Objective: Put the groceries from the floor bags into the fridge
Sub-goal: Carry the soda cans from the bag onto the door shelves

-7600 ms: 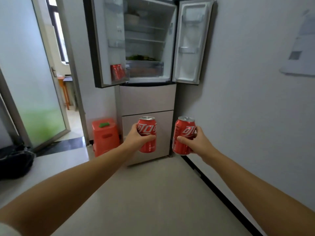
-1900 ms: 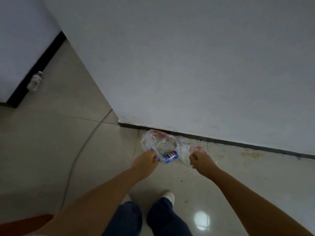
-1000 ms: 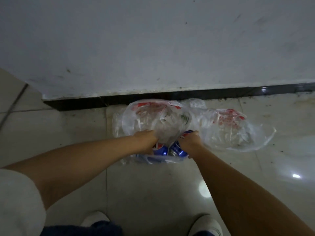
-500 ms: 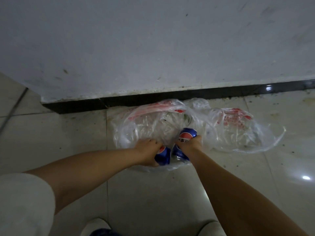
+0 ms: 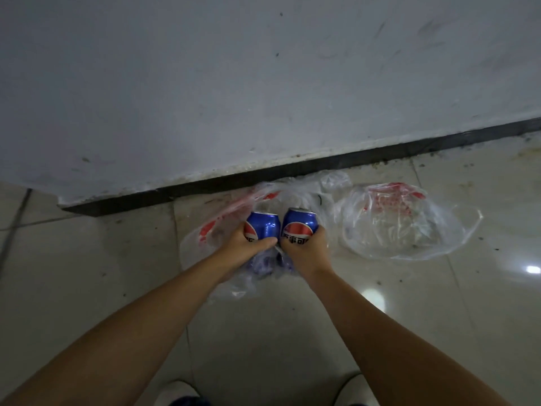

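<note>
We hold two blue aluminium drink cans, one in each fist, just above the floor bags. The left blue can [image 5: 262,227] sits in our left hand [image 5: 244,247], fingers wrapped round its lower half; the right blue can [image 5: 299,227] is clenched the same way in our right hand [image 5: 306,249]. The two cans stand upright, side by side and nearly touching, their silver tops tipped slightly away from us.

Under our wrists lies the clear plastic bag with red print [image 5: 222,230], crumpled and open, with something blue showing dimly through the film beneath our hands; we cannot tell what it is. Just to the right lies a second clear plastic bag with red print [image 5: 398,227], slack on the tiles, beside the first.

The floor is pale glossy tile [image 5: 87,273] with dark grout lines, specks of dirt and bright reflections of lamps at the right. A black skirting strip [image 5: 380,153] runs along the foot of a scuffed white wall [image 5: 234,83], and both bags rest close against it. The toes of our white shoes [image 5: 175,395] show at the bottom edge.

Half a second ago the cans were low inside the bag's mouth, partly wrapped in film; now they are lifted clear of it, and the left bag has sagged flatter.

Each can bears the red, white and blue Pepsi globe; the right one shows Chinese characters under it.
</note>
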Demonstrator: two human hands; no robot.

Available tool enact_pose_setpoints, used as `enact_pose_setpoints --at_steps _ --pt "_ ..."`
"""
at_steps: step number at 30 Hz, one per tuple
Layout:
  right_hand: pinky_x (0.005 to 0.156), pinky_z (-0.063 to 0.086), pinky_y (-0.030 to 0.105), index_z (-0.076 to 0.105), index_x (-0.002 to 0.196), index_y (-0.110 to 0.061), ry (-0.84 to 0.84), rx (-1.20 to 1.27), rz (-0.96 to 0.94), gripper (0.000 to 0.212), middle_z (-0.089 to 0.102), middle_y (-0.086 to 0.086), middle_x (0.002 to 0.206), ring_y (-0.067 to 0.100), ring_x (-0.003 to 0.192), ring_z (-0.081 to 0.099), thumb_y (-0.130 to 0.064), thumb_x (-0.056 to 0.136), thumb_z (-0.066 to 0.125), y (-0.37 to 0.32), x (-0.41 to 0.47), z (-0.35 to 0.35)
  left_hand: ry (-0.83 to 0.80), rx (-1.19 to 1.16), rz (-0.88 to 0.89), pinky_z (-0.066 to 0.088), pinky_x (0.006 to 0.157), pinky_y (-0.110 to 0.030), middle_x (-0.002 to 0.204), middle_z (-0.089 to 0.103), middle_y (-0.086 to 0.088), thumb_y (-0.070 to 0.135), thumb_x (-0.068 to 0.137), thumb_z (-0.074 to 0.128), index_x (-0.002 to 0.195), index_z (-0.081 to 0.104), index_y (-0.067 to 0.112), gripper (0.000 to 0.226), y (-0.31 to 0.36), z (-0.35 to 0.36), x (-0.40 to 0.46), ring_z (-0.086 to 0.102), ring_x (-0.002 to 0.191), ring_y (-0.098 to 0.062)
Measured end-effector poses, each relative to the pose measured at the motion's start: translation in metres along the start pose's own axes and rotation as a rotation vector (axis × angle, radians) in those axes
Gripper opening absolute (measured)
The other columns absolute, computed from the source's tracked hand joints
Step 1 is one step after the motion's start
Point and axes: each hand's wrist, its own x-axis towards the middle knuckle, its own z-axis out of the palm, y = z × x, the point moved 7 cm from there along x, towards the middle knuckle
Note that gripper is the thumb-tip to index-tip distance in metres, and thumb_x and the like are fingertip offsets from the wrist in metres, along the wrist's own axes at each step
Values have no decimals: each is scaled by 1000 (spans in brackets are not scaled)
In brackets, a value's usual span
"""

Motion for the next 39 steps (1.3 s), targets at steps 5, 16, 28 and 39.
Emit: enact_pose_setpoints --at_steps 5,16,28,39 --pt "84 52 33 44 114 -20 -68 -79 -107 56 56 -2 105 17 97 58 -15 70 79 -28 -11 -11 99 -180 -100 51 90 -42 88 65 1 40 74 75 86 55 19 31 11 -6 -13 62 89 -17" --pt "72 49 20 35 129 -20 -230 -190 -264 74 53 2 120 16 100 58 -10 70 78 -127 -124 -69 284 53 -3 47 89 -33 118 60 1 26 76 76 129 46 17 61 138 -29 -146 58 106 -17" --pt "83 42 28 39 124 -18 -59 -6 -235 64 51 -3 112 13 99 50 -4 73 76 -281 -333 -277 193 223 210 40 85 -27 115 51 3 21 77 76 134 37 15 69 382 7 -396 50 103 -13" --pt "78 43 27 36 130 -12 432 169 -342 68 50 -1 111 17 97 53 -8 75 76 -305 -551 -484 -165 437 572 42 90 -31 121 52 -3 23 79 75 134 37 15 67 542 144 -566 51 107 -19"
